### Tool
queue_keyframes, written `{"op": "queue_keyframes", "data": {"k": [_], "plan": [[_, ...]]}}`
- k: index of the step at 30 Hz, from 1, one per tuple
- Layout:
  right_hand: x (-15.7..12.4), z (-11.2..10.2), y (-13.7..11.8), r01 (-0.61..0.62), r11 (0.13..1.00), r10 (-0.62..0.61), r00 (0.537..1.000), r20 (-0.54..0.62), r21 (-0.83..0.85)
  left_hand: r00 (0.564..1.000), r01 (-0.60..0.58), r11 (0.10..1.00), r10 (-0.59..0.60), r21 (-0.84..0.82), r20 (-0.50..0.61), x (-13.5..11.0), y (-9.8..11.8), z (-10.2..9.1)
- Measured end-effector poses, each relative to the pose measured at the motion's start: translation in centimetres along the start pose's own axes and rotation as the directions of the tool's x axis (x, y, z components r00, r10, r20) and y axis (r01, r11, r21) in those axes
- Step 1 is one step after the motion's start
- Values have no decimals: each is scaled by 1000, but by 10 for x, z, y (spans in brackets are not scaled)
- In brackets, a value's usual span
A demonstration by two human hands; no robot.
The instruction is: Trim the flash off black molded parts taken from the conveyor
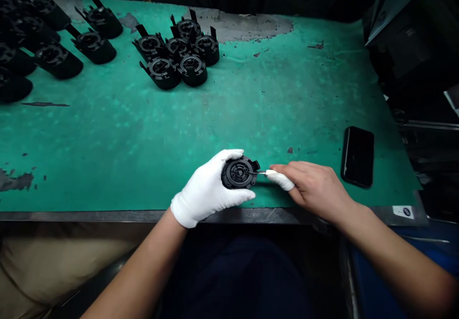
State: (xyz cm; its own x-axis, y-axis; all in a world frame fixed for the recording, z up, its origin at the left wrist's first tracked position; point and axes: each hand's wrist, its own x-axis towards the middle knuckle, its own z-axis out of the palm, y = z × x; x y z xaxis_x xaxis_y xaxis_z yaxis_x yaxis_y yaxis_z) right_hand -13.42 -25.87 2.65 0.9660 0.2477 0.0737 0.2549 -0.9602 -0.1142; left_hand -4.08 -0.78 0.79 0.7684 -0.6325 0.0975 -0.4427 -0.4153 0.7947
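Note:
My left hand [210,187], in a white glove, is wrapped round a round black plastic part [239,172] at the table's front edge. The part's ringed face with a hub in the middle is turned up towards me. My right hand [311,185] is bare except for a white cover on the thumb. It pinches a slim metal-bladed tool [261,172], whose thin end reaches over the right side of the part's face. The fingers hide most of the tool's handle, so its exact kind cannot be made out.
A cluster of several similar black parts [192,68] stands at the back middle of the green table [150,137]. More black parts [59,60] crowd the back left. A black phone [357,156] lies on the right. Worn grey patches mark the tabletop.

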Motion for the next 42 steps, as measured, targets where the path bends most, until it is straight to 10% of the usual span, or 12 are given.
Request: {"op": "queue_keyframes", "data": {"k": [13, 36, 42], "plan": [[-27, -4, -42, -145, 940, 64, 965, 255, 310, 926, 29, 999, -10, 46, -377, -29, 6, 45], [-6, -8, -33, -26, 959, -62, 951, 303, 281, 957, -33, 999, 39, 28, -287, -27, 3, 37], [4, -24, -27, 34, 964, -135, 918, 373, 265, 993, -30, 998, 36, 49, -112, -19, 8, 20]]}}
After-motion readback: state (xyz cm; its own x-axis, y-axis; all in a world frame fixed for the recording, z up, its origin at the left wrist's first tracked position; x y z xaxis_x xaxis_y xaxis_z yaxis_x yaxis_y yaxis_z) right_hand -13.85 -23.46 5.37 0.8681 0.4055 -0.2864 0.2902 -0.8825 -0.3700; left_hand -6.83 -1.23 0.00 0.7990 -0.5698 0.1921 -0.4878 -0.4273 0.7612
